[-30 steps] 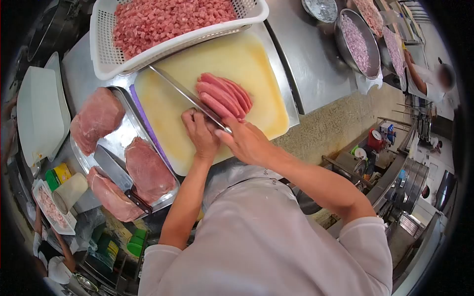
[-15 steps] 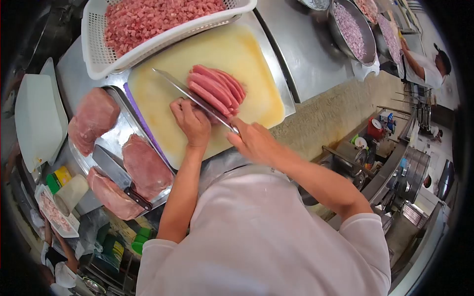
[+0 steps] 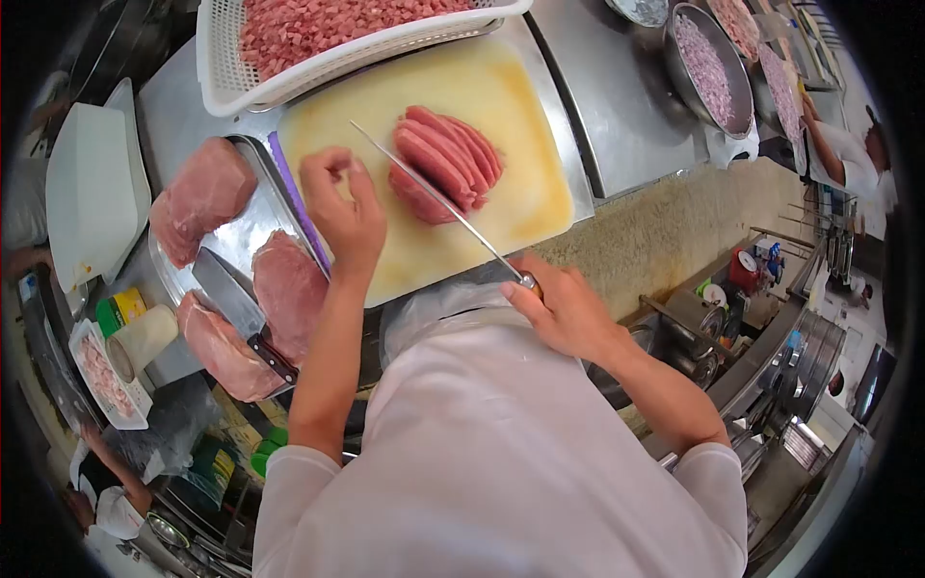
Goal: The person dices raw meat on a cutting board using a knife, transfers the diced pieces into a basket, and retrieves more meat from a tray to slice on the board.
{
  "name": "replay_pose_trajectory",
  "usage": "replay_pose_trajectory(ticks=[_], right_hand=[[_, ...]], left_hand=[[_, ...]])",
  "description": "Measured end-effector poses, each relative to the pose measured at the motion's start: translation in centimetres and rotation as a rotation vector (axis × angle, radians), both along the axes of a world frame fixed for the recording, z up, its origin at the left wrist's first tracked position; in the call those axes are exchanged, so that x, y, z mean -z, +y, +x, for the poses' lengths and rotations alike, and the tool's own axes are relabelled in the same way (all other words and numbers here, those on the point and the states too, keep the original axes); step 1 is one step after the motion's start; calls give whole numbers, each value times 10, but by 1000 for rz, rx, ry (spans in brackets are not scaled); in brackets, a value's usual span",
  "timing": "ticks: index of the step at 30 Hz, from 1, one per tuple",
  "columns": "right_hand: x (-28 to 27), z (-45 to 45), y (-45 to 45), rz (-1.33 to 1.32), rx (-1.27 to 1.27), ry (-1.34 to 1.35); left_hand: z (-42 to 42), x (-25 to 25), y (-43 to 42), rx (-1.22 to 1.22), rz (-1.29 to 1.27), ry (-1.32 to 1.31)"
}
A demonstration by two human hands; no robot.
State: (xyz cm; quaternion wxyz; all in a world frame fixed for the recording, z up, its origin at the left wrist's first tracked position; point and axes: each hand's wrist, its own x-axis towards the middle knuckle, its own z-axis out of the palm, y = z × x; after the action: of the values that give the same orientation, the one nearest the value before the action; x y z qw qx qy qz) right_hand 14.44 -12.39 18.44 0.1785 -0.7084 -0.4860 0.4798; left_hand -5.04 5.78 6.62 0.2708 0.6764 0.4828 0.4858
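My right hand (image 3: 568, 310) grips the handle of a long kitchen knife (image 3: 438, 197). Its blade slants up and left across the piece of raw meat (image 3: 445, 159), whose right part is cut into several thick slices leaning together. Left of the meat, my left hand (image 3: 342, 207) is raised apart from it, fingers loosely curled, thumb separate, holding nothing visible. Under the meat lies a yellowish cutting board (image 3: 525, 91). A metal tray (image 3: 214, 255) beside the board holds raw meat pieces (image 3: 289, 289) and a second, wide-bladed knife (image 3: 229, 292).
At the board's far edge stands a white perforated basket (image 3: 226, 82) of diced meat. Bowls of chopped pinkish pieces (image 3: 708, 72) stand far right. White containers (image 3: 92, 193) and a small basket (image 3: 111, 376) are at left. Other people (image 3: 853, 149) are at the right and left edges.
My left hand has come off the meat and moved left. My right hand has drawn the knife back toward my body and right. The view has shifted slightly.
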Motion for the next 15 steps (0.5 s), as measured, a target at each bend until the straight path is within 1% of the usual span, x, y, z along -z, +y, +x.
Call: replay_pose_trajectory(ticks=[2, 3, 5, 6, 8, 11, 14, 15], right_hand=[[3, -2, -1, -70, -20, -38], [4, -2, 0, -102, -28, -61], [-5, -7, -7, 8, -12, -66], [-10, -11, -9, 58, -3, -66], [-22, -14, -2, -10, -25, -83], [-31, -16, 14, -101, -52, -82], [-29, -19, 36, -155, -80, -69], [-26, -20, 44, -166, -91, -66]], left_hand=[[6, -17, 20, -37, 139, -116], [11, -28, 28, 29, 177, -104], [26, -52, 41, 155, 253, -78], [33, -61, 46, 282, 179, 62], [44, -72, 57, 539, 26, 338], [54, -60, 78, 749, -271, 909], [51, -34, 91, 717, -231, 858], [49, -32, 95, 699, -254, 863]])
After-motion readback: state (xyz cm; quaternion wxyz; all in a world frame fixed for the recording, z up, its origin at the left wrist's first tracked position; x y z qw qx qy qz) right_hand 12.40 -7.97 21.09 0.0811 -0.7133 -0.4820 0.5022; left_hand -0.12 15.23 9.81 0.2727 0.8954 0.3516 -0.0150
